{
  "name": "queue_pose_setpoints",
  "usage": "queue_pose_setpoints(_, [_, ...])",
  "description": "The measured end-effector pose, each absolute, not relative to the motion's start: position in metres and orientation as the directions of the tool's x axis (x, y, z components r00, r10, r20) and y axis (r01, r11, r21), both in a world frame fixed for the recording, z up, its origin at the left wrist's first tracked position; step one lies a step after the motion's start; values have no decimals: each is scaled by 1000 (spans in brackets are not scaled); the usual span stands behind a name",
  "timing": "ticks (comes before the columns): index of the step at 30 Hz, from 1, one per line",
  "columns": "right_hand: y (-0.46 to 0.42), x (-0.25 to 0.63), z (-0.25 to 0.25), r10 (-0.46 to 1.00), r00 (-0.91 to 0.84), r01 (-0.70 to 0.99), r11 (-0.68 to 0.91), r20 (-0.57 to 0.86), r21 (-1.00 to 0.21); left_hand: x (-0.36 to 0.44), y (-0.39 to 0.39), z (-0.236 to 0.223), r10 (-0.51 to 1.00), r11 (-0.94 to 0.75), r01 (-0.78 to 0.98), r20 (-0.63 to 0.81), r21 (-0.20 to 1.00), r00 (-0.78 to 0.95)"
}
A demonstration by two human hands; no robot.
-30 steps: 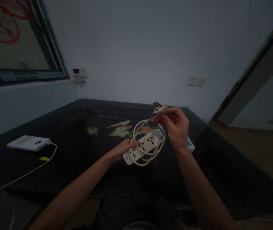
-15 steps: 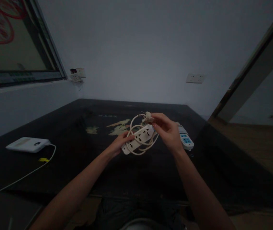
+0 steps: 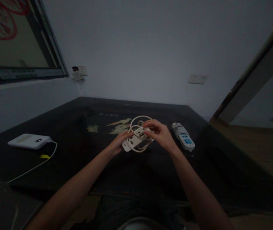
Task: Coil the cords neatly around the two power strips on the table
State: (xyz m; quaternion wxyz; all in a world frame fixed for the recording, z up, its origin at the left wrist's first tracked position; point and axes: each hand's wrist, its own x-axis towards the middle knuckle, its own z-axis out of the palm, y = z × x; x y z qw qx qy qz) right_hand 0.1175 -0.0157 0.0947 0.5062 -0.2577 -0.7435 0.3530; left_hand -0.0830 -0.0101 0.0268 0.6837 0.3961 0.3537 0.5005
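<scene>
The left hand (image 3: pixel 120 142) is clamped on the near end of the white power strip (image 3: pixel 127 145), held above the black table (image 3: pixel 79 167), its pale cord (image 3: pixel 139 150) looped around it. The right hand (image 3: pixel 159 132) pinches the plug (image 3: pixel 148 131) at the strip's far end. A second strip (image 3: pixel 186 141) lies to the right, a white device (image 3: pixel 29 141) well to the left.

head: from the person's head | forward and down | table (image 3: pixel 79 143) close, lower frame | wall (image 3: pixel 136 57) farther, upper frame
</scene>
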Motion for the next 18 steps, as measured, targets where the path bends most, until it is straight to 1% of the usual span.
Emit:
queue_pose_setpoints(3, [-11, 119, 90, 735, -387, 23, 612, 557, -791, -84, -11, 28, 961, 183, -399, -79, 899, 265])
queue_pose_setpoints(8, [-3, 122, 82, 708, -395, 4, 638, 585, -770, -86, -13, 32, 956, 220, -364, -125, 905, 267])
queue_pose_setpoints(14, [-4, 117, 74, 678, -466, 95, 677, 569, -729, -87, -11, 30, 967, 175, -357, -92, 918, 237])
queue_pose_setpoints(18, [-9, 111, 73, 645, -502, 164, 725, 576, -669, -86, -9, 28, 980, 138, -374, -71, 917, 188])
